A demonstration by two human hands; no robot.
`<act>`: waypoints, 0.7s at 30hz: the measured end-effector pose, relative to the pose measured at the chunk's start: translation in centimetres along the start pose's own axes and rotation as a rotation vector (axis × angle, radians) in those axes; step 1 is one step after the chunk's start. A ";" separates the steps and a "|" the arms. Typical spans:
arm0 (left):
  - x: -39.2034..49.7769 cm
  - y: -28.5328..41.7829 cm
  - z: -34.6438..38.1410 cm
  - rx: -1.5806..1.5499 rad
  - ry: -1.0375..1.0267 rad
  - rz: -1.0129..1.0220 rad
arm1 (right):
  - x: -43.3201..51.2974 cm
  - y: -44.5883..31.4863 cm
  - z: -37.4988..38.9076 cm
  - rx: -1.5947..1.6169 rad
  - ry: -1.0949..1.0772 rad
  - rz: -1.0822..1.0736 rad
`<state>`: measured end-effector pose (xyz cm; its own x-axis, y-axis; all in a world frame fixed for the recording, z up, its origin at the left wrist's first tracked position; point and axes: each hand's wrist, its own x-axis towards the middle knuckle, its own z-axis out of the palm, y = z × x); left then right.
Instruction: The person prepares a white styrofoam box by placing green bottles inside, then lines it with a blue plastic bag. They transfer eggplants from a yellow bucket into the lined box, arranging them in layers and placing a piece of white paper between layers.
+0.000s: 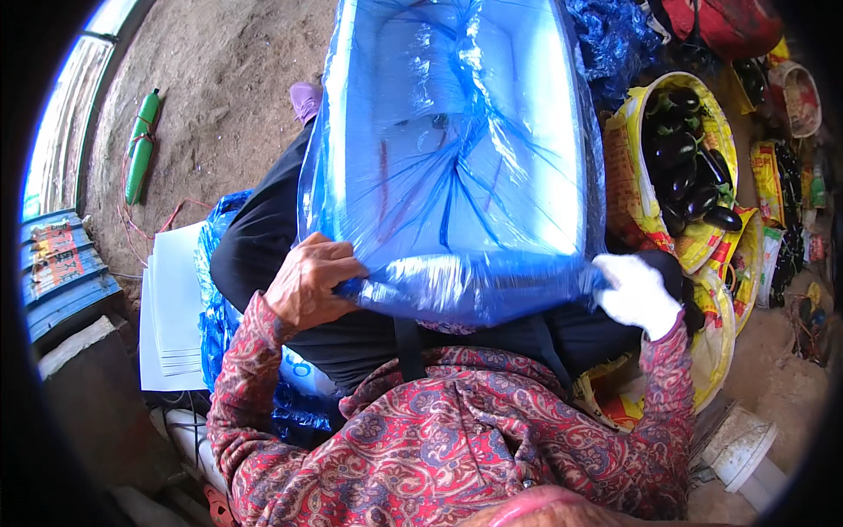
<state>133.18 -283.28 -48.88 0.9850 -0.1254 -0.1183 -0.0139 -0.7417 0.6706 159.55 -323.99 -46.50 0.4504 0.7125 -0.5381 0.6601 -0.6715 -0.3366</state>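
A white foam box [553,132] stands before me between my knees, and a translucent blue plastic bag [454,165] covers it. The film is gathered into creases along the middle. My left hand [319,280], bare, grips the near left corner of the bag's edge. On the opposite corner my right hand [635,293], in a white glove and slightly blurred, closes on the same edge. Between both hands the near edge hangs in a thick, shiny fold over my lap. Through the film the inside of the box looks pale, with a few reddish streaks.
Yellow woven sacks [629,151] stand at my right, one holding dark eggplants [685,158]. White sheets [171,309] and more blue plastic film [220,290] lie at my left. A green bottle [141,148] tied with cord lies on the dirt floor [224,72]. A white bucket [741,444] is behind right.
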 end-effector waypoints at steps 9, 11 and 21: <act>-0.8 -7.1 2.8 0.318 -0.440 -0.459 | 8.5 -2.1 12.0 -0.157 -0.439 -0.052; 1.6 -10.3 4.9 0.243 -0.585 -0.493 | 10.8 -3.0 15.3 -0.027 -0.366 0.019; 5.2 -12.4 0.2 0.345 0.065 -0.442 | 6.6 -7.6 4.2 0.231 -0.659 -0.283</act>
<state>138.42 -274.87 -57.93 0.9184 0.2784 -0.2811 0.3574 -0.8885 0.2877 154.97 -315.04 -50.70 -0.2183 0.6438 -0.7334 0.5218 -0.5581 -0.6452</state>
